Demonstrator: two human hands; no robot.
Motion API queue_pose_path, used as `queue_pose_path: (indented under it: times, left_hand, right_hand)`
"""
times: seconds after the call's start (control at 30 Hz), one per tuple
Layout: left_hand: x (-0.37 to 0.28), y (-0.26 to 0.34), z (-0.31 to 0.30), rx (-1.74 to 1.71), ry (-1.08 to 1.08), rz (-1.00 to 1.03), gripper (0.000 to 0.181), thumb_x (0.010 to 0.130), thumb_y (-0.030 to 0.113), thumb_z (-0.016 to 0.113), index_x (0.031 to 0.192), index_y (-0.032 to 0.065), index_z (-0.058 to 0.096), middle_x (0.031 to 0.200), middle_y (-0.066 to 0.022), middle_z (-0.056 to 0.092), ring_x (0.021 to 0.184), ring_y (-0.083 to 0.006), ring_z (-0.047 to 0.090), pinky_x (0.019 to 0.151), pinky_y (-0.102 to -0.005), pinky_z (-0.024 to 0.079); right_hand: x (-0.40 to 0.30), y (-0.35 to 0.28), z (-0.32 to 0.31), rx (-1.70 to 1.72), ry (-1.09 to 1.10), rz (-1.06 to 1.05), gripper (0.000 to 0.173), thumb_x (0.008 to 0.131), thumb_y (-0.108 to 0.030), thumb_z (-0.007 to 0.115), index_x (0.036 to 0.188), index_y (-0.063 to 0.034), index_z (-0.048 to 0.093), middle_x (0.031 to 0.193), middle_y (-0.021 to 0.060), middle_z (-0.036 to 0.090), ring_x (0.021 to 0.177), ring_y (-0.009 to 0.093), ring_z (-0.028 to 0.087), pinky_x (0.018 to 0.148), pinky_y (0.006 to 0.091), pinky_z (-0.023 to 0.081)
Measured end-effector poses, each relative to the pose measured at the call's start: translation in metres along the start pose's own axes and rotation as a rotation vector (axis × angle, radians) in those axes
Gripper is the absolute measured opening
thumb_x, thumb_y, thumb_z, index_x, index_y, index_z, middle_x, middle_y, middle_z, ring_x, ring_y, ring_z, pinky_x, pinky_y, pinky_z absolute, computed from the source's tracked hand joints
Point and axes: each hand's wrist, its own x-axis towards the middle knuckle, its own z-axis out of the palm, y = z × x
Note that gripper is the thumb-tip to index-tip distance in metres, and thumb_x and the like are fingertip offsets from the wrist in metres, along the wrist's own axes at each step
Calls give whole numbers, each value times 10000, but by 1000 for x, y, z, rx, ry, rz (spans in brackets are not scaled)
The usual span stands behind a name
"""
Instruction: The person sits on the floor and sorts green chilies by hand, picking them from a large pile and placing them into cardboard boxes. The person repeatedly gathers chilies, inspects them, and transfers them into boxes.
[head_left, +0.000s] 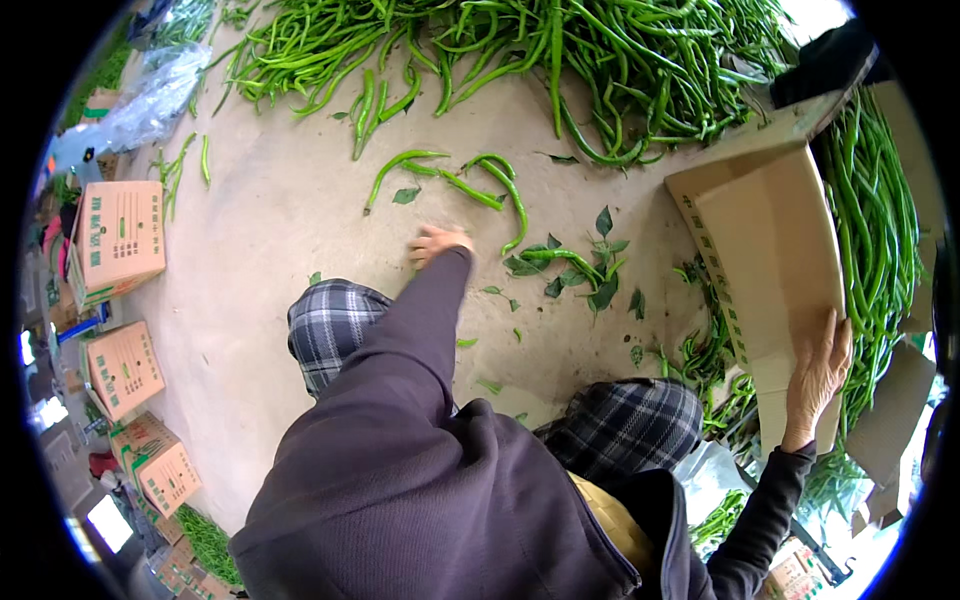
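My left hand (440, 246) is low over the floor, blurred, with its fingers apart and nothing visible in them. Just beyond it lie loose long green peppers (517, 210) and a torn leaf (406, 196). More leaves and a pepper lie to its right. At the far side spreads a large heap of long green peppers (480, 37). My right hand (817, 375) holds the edge of an open cardboard box's flap (780, 247), its fingers long and its thumb hidden. Long green peppers (870, 225) fill the box beyond that flap.
Printed cardboard boxes (120, 232) stand along the left, near clear plastic sheeting (142, 105). My knees in checked trousers (334, 330) flank the floor area before me. Stray peppers and scraps (705, 330) lie beside the box at right. Another green heap (206, 544) shows at lower left.
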Motion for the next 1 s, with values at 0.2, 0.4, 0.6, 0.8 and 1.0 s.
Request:
queue_pose_path:
  times: [0.2, 0.4, 0.6, 0.8, 1.0]
  left_hand:
    - [-92, 35, -28, -50, -542, 792, 603, 824, 483, 430, 1320, 159, 324, 1364, -257, 216, 1243, -401, 267, 995, -551, 211]
    - [98, 62, -115, -251, 210, 412, 482, 851, 447, 400, 1274, 213, 402, 1370, -170, 256, 1245, -378, 258, 978, -589, 192]
    - [-3, 83, -66, 124, -96, 697, 551, 849, 449, 358, 1344, 214, 306, 1420, -152, 162, 1299, -391, 118, 974, -631, 142]
    - [-223, 10, -3, 175, -1125, 1599, 657, 788, 570, 419, 1343, 241, 298, 1393, -185, 220, 1265, -395, 225, 1014, -543, 191]
    - [-135, 62, -86, -598, -726, 1383, 463, 772, 249, 526, 1178, 54, 419, 1172, -240, 407, 992, -391, 475, 846, -429, 413]
  right_hand:
    - [12, -4, 5, 43, -126, 139, 489, 881, -232, 428, 1347, -155, 303, 1350, 159, 296, 1218, 322, 293, 1000, 401, 254]
    - [13, -4, -3, 118, -156, 148, 467, 906, -270, 397, 1347, -146, 307, 1351, 170, 291, 1218, 323, 285, 1010, 395, 236]
    - [12, -10, -4, 110, -115, 184, 466, 906, -268, 402, 1346, -149, 308, 1354, 154, 293, 1220, 325, 284, 1012, 400, 234]
    - [19, -19, 6, 107, -144, 194, 492, 890, -229, 418, 1356, -152, 282, 1355, 172, 285, 1228, 332, 285, 1017, 406, 231]
    - [23, -19, -11, 138, -264, 194, 543, 857, -138, 414, 1371, -144, 238, 1358, 219, 252, 1247, 354, 259, 1022, 408, 227]
